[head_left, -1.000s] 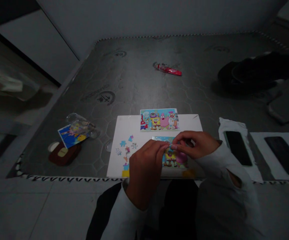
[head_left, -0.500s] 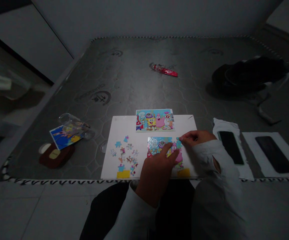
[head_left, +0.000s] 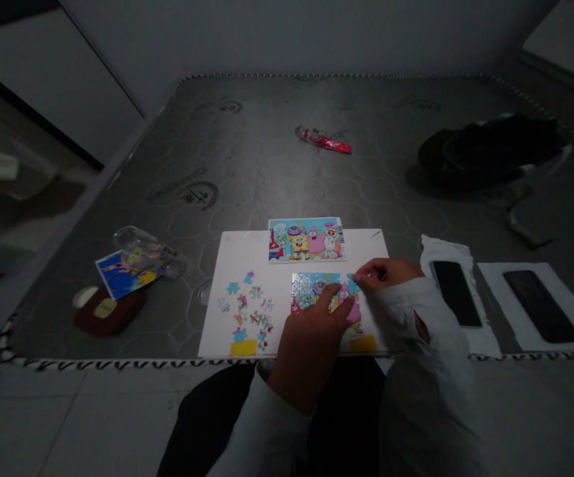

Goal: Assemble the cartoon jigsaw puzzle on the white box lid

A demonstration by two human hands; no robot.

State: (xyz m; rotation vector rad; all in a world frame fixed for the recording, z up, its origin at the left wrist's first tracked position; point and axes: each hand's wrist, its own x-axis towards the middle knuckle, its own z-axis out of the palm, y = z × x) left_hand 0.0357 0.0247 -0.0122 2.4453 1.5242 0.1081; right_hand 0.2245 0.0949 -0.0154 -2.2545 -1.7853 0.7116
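A white board (head_left: 227,324) lies at the near edge of a grey mat. On it sits a half-built cartoon jigsaw (head_left: 311,288), and a printed reference picture (head_left: 305,239) lies just behind it. My left hand (head_left: 309,348) rests flat on the jigsaw's lower middle, fingers stretched out and pressing. My right hand (head_left: 383,273) is at the jigsaw's upper right corner, fingertips pinched on a small blue piece (head_left: 353,281). Loose pieces (head_left: 249,308) lie scattered on the board's left half.
A clear plastic bag with a picture card (head_left: 132,265) and a dark red case (head_left: 105,315) lie left of the board. Two dark phones (head_left: 453,293) (head_left: 539,305) rest on white sheets at the right. A red wrapper (head_left: 322,140) and a black bundle (head_left: 490,149) lie farther back.
My hands have parted: the left dropped flat onto the jigsaw, the right moved to its upper right corner with a piece. The view shifted slightly left.
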